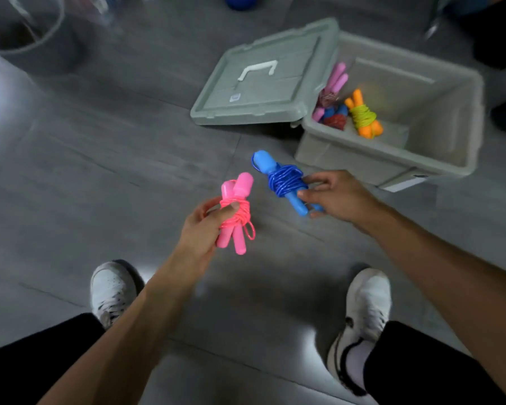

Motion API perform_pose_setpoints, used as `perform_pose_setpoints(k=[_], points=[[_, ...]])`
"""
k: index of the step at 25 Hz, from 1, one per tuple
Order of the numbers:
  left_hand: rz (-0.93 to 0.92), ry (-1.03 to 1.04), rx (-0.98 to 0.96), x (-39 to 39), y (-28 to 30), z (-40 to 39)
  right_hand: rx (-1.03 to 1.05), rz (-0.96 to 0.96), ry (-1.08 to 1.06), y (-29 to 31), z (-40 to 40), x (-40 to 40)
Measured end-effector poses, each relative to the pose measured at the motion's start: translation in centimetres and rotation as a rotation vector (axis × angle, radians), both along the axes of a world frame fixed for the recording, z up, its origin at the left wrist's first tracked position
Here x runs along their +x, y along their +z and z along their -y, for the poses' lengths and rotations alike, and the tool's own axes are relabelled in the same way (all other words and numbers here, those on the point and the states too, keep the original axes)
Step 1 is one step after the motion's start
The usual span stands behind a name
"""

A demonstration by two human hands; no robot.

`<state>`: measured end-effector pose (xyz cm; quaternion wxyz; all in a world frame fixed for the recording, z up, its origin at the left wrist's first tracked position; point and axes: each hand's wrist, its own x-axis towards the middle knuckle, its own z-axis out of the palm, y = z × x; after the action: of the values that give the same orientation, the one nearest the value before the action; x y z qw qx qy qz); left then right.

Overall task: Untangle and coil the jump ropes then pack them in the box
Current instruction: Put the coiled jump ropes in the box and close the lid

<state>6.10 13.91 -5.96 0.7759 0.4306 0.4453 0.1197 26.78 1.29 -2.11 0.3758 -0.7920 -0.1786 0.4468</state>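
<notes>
So the packing step is what's in hand here. Two ropes are already coiled up tight around their handles and just need dropping in the box (392,168), which sits open on the floor with its lid (263,80) leaned off against the left wall of the box.

The pink rope (235,213) is gripped by the left hand (205,226), with the thumb pressed over the wound cord, a little way in front of the box and to its left. The blue rope (284,181) is held by the right hand (333,194), fingers curled round the lower handle ends, just in front of the box's near wall and not touching it. One small loop of pink cord is left sticking out at the bottom of that bundle, so it probably isn't tucked in all that securely.

Inside the box, an orange-handled rope with yellow-green cord (362,116) is already laid near the middle, and a pink and blue-red pile (332,97) is stacked against the box's left wall.

For the next move, the blue one likely gets lifted over the near wall first, since it's closest, and set into the bare space right of the orange one. The pink one would follow. Coils should be kept pinched until they're down, or the cord could spring loose.
</notes>
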Motion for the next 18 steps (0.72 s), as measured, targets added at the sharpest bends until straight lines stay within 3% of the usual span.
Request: perform_pose_setpoints(k=[4,10,13,15,18], points=[[0.003,-0.135,0.075,8.9,4.2,1.7,0.136,0.034,-0.275,5.0,3.5,6.2],[-0.159,-0.31,0.248,21.2,7.5,1.7,0.288,-0.064,-0.743,4.1,7.6,11.1],[-0.1,-0.327,0.139,26.2,8.2,1.6,0.193,0.051,-0.743,4.0,7.1,13.8],[-0.076,-0.297,0.13,28.8,8.0,1.5,0.237,0.026,-0.756,4.0,6.7,15.0],[-0.23,-0.224,0.471,30.1,7.2,1.5,0.323,0.005,-0.71,2.8,6.1,15.4]])
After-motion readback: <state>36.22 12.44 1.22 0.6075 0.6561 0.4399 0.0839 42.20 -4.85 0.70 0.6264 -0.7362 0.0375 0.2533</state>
